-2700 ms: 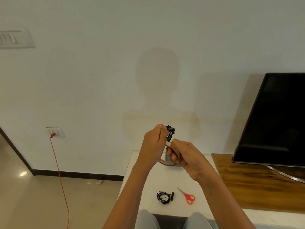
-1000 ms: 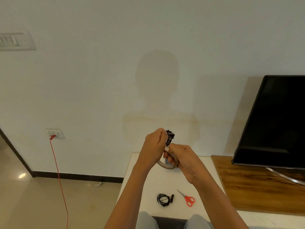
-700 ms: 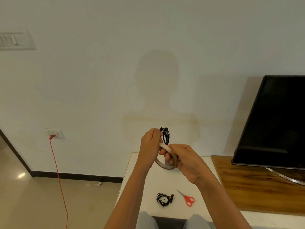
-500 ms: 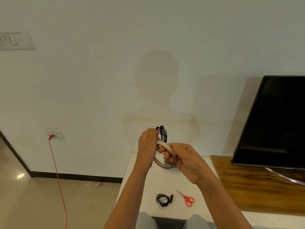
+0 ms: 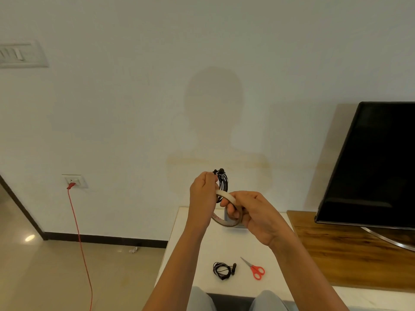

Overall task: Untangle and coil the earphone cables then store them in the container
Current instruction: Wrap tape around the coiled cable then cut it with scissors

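Both hands are sitting a little more to the left in the frame than a moment ago, and the black bundle is now standing up taller above the fist. The left hand (image 5: 203,196) is pinching the coiled earphone cable (image 5: 222,184) in closed fingers, just left of the middle of the frame. The coil is standing almost straight up, poking out above the knuckles. The right hand (image 5: 253,213) is curling its fingers around the tape roll (image 5: 226,212), right below the coil and touching the left hand. A strip of tape is reaching up toward the coil (so the tape probably goes around it next). Lower in the frame, a second coiled earphone (image 5: 222,270) is lying on the white table (image 5: 190,250) beside the red scissors (image 5: 254,269). A grey container (image 5: 238,227) is peeking out behind the hands; the air around the hands is open.
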